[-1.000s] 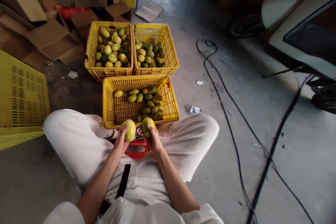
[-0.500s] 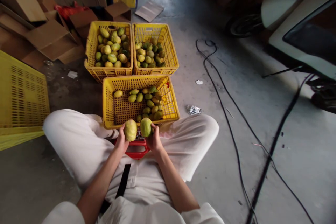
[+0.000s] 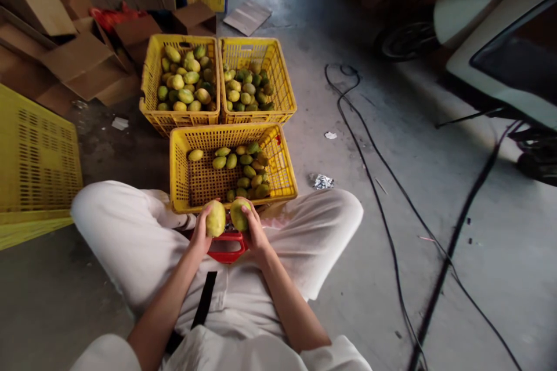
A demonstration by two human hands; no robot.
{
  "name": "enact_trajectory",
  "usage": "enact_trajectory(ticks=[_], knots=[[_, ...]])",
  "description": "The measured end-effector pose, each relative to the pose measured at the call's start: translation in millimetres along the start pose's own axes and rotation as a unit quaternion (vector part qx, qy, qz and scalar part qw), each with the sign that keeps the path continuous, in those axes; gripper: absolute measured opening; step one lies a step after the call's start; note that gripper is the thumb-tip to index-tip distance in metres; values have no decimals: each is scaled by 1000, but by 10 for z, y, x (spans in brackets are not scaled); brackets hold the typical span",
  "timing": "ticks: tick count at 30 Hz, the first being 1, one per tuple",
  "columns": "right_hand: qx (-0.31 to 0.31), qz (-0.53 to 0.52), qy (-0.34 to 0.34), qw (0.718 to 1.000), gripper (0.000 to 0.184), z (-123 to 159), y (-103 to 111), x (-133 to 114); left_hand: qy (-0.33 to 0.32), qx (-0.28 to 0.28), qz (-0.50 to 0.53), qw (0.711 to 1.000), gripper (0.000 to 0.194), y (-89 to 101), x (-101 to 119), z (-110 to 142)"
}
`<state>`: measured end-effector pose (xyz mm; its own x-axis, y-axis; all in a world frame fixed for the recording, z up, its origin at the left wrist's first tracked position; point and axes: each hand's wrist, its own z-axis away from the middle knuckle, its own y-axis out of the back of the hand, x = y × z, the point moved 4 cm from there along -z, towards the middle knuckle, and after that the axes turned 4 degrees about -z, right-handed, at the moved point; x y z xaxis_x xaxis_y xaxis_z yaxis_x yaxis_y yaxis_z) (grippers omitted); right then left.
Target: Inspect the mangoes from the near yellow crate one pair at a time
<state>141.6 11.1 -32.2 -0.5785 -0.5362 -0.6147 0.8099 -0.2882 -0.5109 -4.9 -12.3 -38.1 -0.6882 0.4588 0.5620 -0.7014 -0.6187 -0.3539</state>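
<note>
My left hand [image 3: 203, 230] is closed round a pale yellow-green oval fruit [image 3: 216, 218], perhaps a papaya. Beside it, my right hand [image 3: 255, 227] grips a greener oval fruit [image 3: 239, 214], its fingers wrapped over the far side. A small gap separates the two fruits. Both are held just in front of the near edge of a yellow plastic crate [image 3: 195, 185], above my lap. Inside that crate, several green and yellow fruits [image 3: 249, 171] lie mostly toward the right. Below my hands, a red plastic object [image 3: 227, 248] shows between my legs, partly hidden.
Behind stand two more yellow crates, left [image 3: 148, 93] and right [image 3: 285, 90], holding similar fruits. A large yellow crate [image 3: 39, 168] is at far left, with cardboard boxes [image 3: 82, 61] behind it. Black cables [image 3: 452, 243] cross the floor on the right, near a parked scooter [image 3: 491, 78].
Both fruits have turned slightly in my hands. My right fingers now wrap over the top of the greener fruit, which has shifted a little left. The crates stay put.
</note>
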Motion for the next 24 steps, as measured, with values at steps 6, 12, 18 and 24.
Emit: enact_trajectory(ticks=[6,12,18,24], knots=[[25,-39,-35,998,49,-89,65,119,66,50,45,996,50,-35,15,12],[34,-27,-21,999,44,-81,41,85,56,57,45,996,41,-57,16,34],[17,-35,-8,999,52,-22,-2,25,56,73,68,993,34,-43,32,22],[46,-45,-20,998,50,-12,28,47,55,33,50,997,43,14,-38,10]])
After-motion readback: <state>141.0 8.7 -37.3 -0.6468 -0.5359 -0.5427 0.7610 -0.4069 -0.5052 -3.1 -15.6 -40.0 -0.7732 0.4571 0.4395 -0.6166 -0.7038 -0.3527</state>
